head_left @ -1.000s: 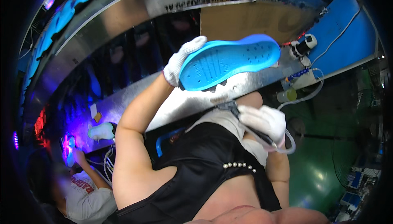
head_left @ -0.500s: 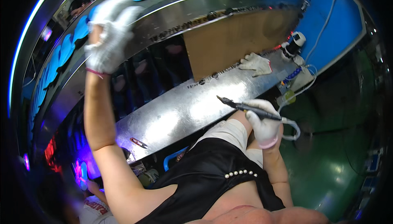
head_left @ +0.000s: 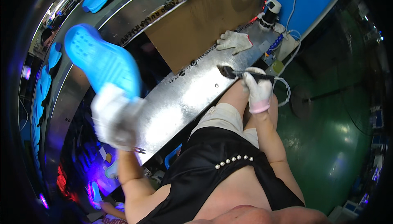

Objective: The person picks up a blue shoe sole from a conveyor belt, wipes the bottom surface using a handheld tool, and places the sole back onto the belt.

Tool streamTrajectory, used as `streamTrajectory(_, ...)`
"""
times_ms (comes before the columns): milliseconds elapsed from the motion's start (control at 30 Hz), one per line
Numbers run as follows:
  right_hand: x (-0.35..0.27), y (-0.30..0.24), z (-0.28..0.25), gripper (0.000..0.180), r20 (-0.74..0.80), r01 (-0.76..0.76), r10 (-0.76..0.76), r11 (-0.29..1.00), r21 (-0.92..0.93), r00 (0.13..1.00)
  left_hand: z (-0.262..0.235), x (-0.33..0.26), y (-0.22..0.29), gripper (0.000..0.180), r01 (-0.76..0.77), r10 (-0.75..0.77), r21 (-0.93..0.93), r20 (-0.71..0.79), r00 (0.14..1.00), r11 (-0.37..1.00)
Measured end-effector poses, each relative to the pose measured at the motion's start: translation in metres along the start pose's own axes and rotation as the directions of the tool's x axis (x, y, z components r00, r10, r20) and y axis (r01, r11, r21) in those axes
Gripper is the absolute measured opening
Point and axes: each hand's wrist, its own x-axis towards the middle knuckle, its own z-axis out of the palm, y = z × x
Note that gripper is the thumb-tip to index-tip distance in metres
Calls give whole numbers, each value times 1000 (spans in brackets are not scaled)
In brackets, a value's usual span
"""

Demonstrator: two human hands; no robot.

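Clearly, in the head view, the left hand (head_left: pixel 116 117), blurred, has its grip closed on one end of a blue sole (head_left: pixel 107 62), raised and slanting up to the left, its holed end farthest from the fingers. The right hand (head_left: pixel 258 92) grips a black brush (head_left: pixel 235 74), its tip over the desk (head_left: pixel 186 101); whether they touch, I cannot tell. Beyond lies a white glove (head_left: pixel 235 42), near the cardboard (head_left: pixel 192 27).
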Motion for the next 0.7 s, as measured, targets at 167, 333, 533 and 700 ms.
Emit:
streamTrajectory(167, 9, 20, -6, 16, 23, -19, 17, 996, 89, 1000, 90, -121, 44, 35, 182, -73, -393, 275, 959, 901)
streamTrajectory(333, 18, 45, 4, 14, 96, -139, 138, 990, -1, 986, 119, -184, 48, 33, 832, -619, -359, 556, 554, 423)
streamTrajectory(533, 53, 106, 62, 44, 133, 92, 28, 584, -807, 991, 164, -181, 18, 96, 148, 27, -27, 936, 351, -989)
streamTrajectory(700, 3, 68, 79, 31, 404, 320, 39, 544, -776, 914, 184, -169, 33, 87, 124, -173, -187, 978, 117, -975)
